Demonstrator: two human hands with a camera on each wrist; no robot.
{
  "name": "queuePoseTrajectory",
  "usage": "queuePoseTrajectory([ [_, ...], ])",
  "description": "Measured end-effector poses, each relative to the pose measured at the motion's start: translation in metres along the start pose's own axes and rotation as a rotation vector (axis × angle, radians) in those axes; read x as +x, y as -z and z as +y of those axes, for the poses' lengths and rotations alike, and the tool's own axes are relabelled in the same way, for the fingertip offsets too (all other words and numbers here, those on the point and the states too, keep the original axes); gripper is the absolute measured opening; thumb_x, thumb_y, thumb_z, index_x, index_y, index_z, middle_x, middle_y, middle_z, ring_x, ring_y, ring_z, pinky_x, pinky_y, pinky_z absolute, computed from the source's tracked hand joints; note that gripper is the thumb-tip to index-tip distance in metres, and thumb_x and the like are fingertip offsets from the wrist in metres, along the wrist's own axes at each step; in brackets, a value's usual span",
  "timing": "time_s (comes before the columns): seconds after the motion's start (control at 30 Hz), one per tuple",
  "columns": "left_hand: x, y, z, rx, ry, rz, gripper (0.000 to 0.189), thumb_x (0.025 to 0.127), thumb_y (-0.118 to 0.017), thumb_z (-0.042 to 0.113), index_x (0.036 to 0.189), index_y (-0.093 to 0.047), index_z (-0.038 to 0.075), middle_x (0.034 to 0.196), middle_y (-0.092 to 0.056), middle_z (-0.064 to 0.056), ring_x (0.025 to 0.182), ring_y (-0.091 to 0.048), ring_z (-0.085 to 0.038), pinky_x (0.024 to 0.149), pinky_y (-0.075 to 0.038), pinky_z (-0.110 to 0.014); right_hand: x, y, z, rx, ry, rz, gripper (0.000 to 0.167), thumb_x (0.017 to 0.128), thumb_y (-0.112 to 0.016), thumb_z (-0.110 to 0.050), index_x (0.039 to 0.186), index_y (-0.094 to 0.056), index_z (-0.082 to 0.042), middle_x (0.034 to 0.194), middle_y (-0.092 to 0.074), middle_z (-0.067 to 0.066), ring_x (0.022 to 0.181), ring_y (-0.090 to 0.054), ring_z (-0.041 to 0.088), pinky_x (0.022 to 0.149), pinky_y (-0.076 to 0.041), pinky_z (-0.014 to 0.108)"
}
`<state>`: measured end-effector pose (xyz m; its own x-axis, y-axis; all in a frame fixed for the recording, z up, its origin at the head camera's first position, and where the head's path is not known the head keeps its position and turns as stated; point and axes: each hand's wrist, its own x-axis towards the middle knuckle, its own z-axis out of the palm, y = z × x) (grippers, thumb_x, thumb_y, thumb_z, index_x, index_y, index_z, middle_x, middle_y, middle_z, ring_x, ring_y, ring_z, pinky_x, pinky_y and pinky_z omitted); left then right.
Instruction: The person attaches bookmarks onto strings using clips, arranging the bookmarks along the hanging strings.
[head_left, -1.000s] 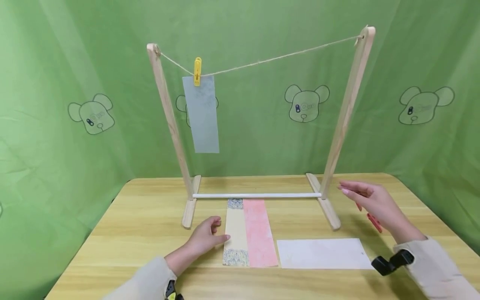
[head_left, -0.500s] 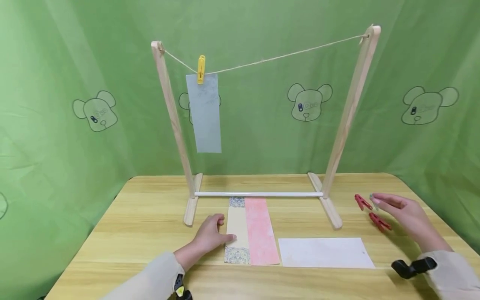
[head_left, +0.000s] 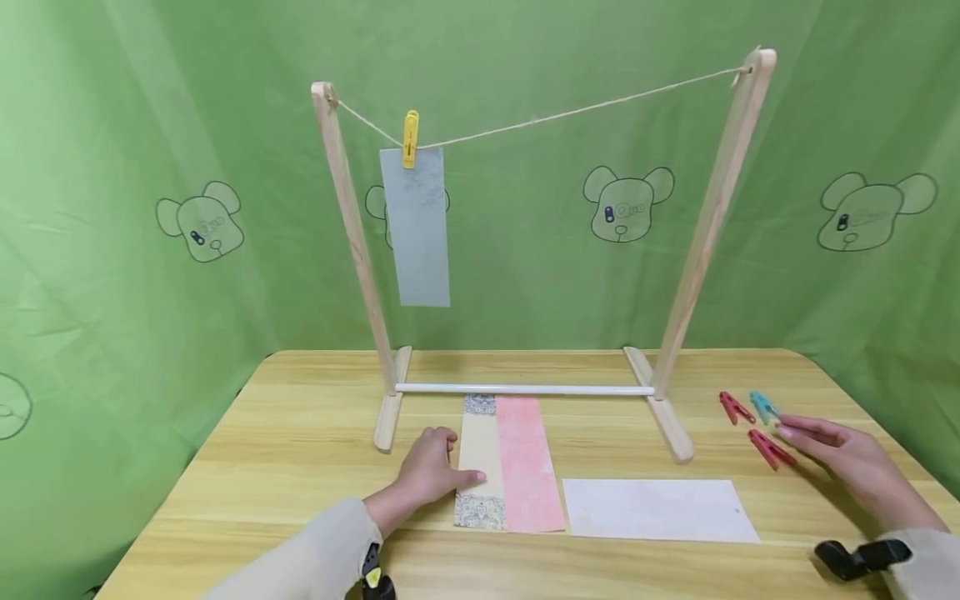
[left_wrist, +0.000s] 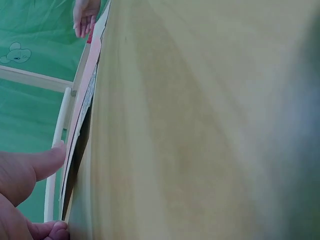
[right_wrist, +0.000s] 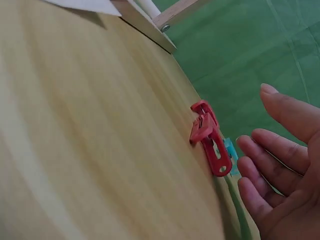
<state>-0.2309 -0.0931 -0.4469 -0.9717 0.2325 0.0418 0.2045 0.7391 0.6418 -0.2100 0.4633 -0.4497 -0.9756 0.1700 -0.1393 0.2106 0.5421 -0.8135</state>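
Note:
In the head view, my left hand (head_left: 437, 468) rests at the left edge of a cream patterned strip (head_left: 480, 450), its thumb lying over the strip and its fingers beside the edge. A pink strip (head_left: 528, 467) lies against the cream one. On the right, my right hand (head_left: 847, 454) is beside a teal clothespin (head_left: 763, 407) and two red clothespins, one at the back (head_left: 737, 408) and one nearer (head_left: 771, 450). The right wrist view shows this hand's fingers (right_wrist: 272, 167) loosely extended, holding nothing. There the nearer red clothespin (right_wrist: 216, 150) partly hides the teal one.
A wooden stand (head_left: 712, 225) with a white crossbar (head_left: 525, 389) stands at the table's back. From its sagging string (head_left: 585, 111) hangs a grey-blue strip (head_left: 416, 233), clipped by a yellow clothespin (head_left: 410, 139). A white strip (head_left: 660, 510) lies crosswise at front right.
My right hand has moved from over the clothespins to their right side, uncovering the teal and red ones. My left hand stays at the cream strip. The head view has shifted slightly.

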Motion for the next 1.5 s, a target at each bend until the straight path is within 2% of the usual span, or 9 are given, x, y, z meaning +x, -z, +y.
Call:
queuePoseTrajectory([
  [0.1,0.001,0.0,0.001,0.016,0.003,0.001,0.067,0.067,-0.084,0.035,0.112,-0.055,-0.004,0.094,-0.053,-0.007,0.08,-0.048,-0.018,0.07,-0.045,-0.031,0.001,0.0,0.006,-0.008,0.001,0.016,0.063,0.088,-0.057,-0.052,0.139,-0.046,-0.016,0.112,-0.042,-0.038,0.136,-0.015,0.045,0.103,-0.013,0.068],
  [0.17,0.002,0.001,0.001,0.025,0.003,-0.003,0.063,0.067,-0.085,0.034,0.109,-0.055,-0.003,0.092,-0.052,-0.006,0.079,-0.047,-0.017,0.069,-0.044,-0.031,0.0,-0.001,0.01,0.015,0.014,0.01,0.06,0.089,-0.059,-0.049,0.138,-0.047,-0.017,0.104,-0.047,-0.04,0.134,-0.033,0.02,0.103,-0.013,0.067],
  [0.33,0.006,0.006,-0.001,0.011,0.014,-0.011,0.05,0.069,-0.084,0.026,0.102,-0.057,-0.001,0.089,-0.051,-0.006,0.077,-0.046,-0.018,0.068,-0.044,-0.032,-0.001,-0.003,0.016,-0.022,0.092,-0.002,0.057,0.089,-0.063,-0.04,0.136,-0.049,-0.009,0.093,-0.052,-0.04,0.085,-0.037,-0.027,0.088,-0.039,0.012],
  [0.4,0.006,0.008,-0.002,-0.005,0.025,-0.018,0.047,0.07,-0.083,0.023,0.101,-0.056,-0.001,0.088,-0.05,-0.006,0.077,-0.046,-0.018,0.069,-0.044,-0.032,-0.002,-0.004,0.015,-0.068,0.1,-0.013,0.061,0.089,-0.063,-0.039,0.138,-0.046,-0.006,0.094,-0.049,-0.041,0.085,-0.037,-0.027,0.07,-0.035,0.007],
  [0.57,0.005,0.011,-0.006,-0.023,0.035,-0.019,0.046,0.073,-0.081,0.015,0.106,-0.056,-0.004,0.091,-0.05,-0.008,0.079,-0.047,-0.019,0.072,-0.046,-0.033,-0.005,-0.005,0.009,-0.108,0.078,-0.079,0.07,0.09,-0.062,-0.042,0.142,-0.037,-0.002,0.097,-0.037,-0.042,0.089,-0.03,-0.023,0.099,-0.032,0.053],
  [0.67,0.004,0.011,-0.006,-0.003,0.031,0.001,0.045,0.075,-0.079,0.013,0.11,-0.057,-0.006,0.09,-0.051,-0.009,0.078,-0.048,-0.019,0.072,-0.048,-0.034,-0.006,-0.005,0.007,-0.12,0.075,-0.096,0.071,0.09,-0.061,-0.042,0.143,-0.034,-0.002,0.122,-0.054,-0.01,0.11,-0.044,0.003,0.095,-0.024,0.067],
  [0.8,0.005,0.013,-0.003,0.027,0.033,0.011,0.053,0.075,-0.079,0.019,0.114,-0.056,-0.007,0.089,-0.05,-0.009,0.075,-0.046,-0.019,0.067,-0.046,-0.033,-0.006,-0.006,0.006,-0.157,0.073,-0.092,0.072,0.09,-0.061,-0.043,0.143,-0.034,-0.003,0.143,-0.02,0.038,0.123,-0.022,0.054,0.093,-0.023,0.069],
  [1.2,0.004,0.018,-0.009,0.1,0.032,-0.03,0.051,0.069,-0.084,0.024,0.104,-0.057,-0.003,0.089,-0.05,-0.008,0.075,-0.047,-0.019,0.067,-0.045,-0.033,-0.007,-0.013,0.002,-0.296,0.135,-0.069,0.075,0.087,-0.065,-0.042,0.136,-0.037,0.008,0.136,-0.026,0.043,0.118,-0.028,0.058,0.088,-0.028,0.067],
  [1.5,0.005,0.027,-0.016,0.076,0.047,-0.075,0.044,0.068,-0.085,0.024,0.09,-0.054,0.002,0.077,-0.053,-0.003,0.068,-0.048,-0.017,0.06,-0.042,-0.028,-0.007,-0.01,0.003,-0.393,0.149,0.019,0.063,0.084,-0.068,-0.043,0.119,-0.052,0.007,0.103,-0.056,0.021,0.082,-0.049,0.021,0.068,-0.038,0.034],
])
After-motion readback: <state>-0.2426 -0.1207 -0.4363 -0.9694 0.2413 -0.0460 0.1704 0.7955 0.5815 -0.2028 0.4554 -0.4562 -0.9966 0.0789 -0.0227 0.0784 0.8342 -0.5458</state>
